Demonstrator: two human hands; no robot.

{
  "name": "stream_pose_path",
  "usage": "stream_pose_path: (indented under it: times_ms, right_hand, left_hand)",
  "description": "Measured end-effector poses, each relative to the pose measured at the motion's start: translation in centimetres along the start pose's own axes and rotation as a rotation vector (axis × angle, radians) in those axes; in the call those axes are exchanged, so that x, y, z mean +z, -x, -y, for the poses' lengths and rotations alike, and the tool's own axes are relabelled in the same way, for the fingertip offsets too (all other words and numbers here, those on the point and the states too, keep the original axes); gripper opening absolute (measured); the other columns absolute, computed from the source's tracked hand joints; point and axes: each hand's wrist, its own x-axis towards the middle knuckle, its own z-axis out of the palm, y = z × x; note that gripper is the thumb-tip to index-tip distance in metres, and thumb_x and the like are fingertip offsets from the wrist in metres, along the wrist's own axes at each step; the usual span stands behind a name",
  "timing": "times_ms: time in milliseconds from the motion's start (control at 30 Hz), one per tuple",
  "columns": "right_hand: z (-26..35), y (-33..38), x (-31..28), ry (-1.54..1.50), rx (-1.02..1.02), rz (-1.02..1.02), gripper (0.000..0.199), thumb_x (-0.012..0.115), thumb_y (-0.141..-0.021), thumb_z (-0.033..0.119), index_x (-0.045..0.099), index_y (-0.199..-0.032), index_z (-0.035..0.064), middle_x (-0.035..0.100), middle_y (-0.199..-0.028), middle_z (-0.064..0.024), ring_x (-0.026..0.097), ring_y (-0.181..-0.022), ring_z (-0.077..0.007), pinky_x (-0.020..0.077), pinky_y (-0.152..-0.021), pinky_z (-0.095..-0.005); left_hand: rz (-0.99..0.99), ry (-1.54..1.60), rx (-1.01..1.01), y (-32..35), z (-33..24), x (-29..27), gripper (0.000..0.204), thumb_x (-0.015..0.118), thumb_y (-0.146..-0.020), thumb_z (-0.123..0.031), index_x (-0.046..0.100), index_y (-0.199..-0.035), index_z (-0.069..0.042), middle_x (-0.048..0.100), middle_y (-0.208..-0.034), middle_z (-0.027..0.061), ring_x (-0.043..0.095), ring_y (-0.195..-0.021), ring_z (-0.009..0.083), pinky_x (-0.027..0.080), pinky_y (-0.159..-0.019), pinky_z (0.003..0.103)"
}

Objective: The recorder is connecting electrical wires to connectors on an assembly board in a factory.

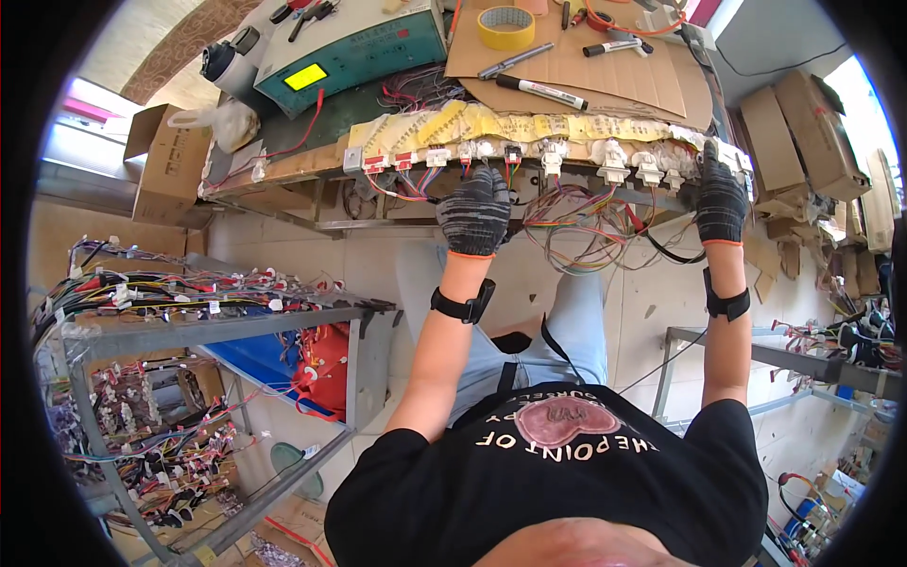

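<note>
A wire harness [586, 227] of many coloured strands is hung in loose loops below the bench edge, between the two hands: to the right of the left hand [475, 213] and to the left of the right hand [723, 200]. Above it, a row of connectors is set along the edge, with two red-and-white connectors [375, 163] at its left end. The left hand is held at the row with fingers bent and close together; whether anything is gripped cannot be told. The right hand is raised to the row's right end, one finger pointed forward; its grip cannot be told either. Both hands are gloved in dark grey. Beyond, on cardboard [652, 90], one yellow tape roll [505, 42], two black-and-white markers [543, 93] and one silver pen [515, 61] are laid.
</note>
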Motion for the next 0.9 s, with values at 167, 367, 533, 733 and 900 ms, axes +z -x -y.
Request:
stream_pose_path:
  times_ms: [167, 367, 533, 733, 900]
  right_hand:
    - [1.2, 0.2, -0.6, -0.13, 0.027, 0.028, 0.075, 0.067, -0.063, 0.02, 0.036, -0.129, 0.006, 0.056, -0.107, -0.0205, 0.055, -0.095, -0.0358, 0.045, -0.08, -0.0422]
    - [1.8, -0.1, -2.2, -0.157, 0.129, 0.266, 0.076, 0.068, -0.065, 0.011, 0.031, -0.131, 0.0009, 0.046, -0.123, -0.0195, 0.048, -0.109, -0.0339, 0.04, -0.09, -0.0379]
    - [-1.0, 0.4, 1.8, -0.086, -0.007, 0.021, 0.081, 0.071, -0.062, 0.024, 0.033, -0.131, 0.0095, 0.059, -0.093, -0.0193, 0.058, -0.083, -0.0343, 0.0465, -0.071, -0.0429]
    - [-0.5, 0.2, 0.6, -0.116, 0.073, 0.16, 0.073, 0.064, -0.068, 0.015, 0.031, -0.133, 0.0094, 0.056, -0.104, -0.0197, 0.055, -0.094, -0.0343, 0.0447, -0.079, -0.0396]
    - [-0.4, 0.1, 0.5, -0.122, -0.047, -0.032, 0.077, 0.068, -0.062, 0.025, 0.035, -0.13, 0.0076, 0.059, -0.094, -0.0208, 0.058, -0.084, -0.0358, 0.0459, -0.073, -0.0438]
  left_hand:
    - [-0.083, 0.019, 0.079, 1.7, 0.6, -1.0, 0.022, 0.052, -0.083, -0.028, 0.06, -0.087, -0.008, 0.057, -0.059, 0.0108, 0.055, -0.048, 0.0279, 0.042, -0.042, 0.041]
    - [-0.099, 0.342, -0.174, 3.8, 2.5, -5.4, 0.019, 0.056, -0.082, -0.025, 0.06, -0.086, -0.007, 0.06, -0.067, 0.0102, 0.057, -0.057, 0.0289, 0.046, -0.052, 0.037]
    - [-0.081, 0.693, -0.55, 6.7, 7.6, -2.9, 0.014, 0.045, -0.087, -0.017, 0.053, -0.083, -0.007, 0.054, -0.069, 0.0031, 0.053, -0.06, 0.0141, 0.043, -0.053, 0.029]
    - [-0.194, 1.395, -1.164, 3.8, 7.3, -1.6, 0.017, 0.052, -0.085, -0.027, 0.052, -0.092, -0.012, 0.054, -0.08, -0.0023, 0.053, -0.071, 0.01, 0.044, -0.06, 0.028]
    - [-0.025, 1.815, -1.108, 4.8, 9.8, 1.7, 0.019, 0.054, -0.083, -0.032, 0.057, -0.092, -0.016, 0.059, -0.083, 0.0025, 0.056, -0.076, 0.0165, 0.044, -0.065, 0.032]
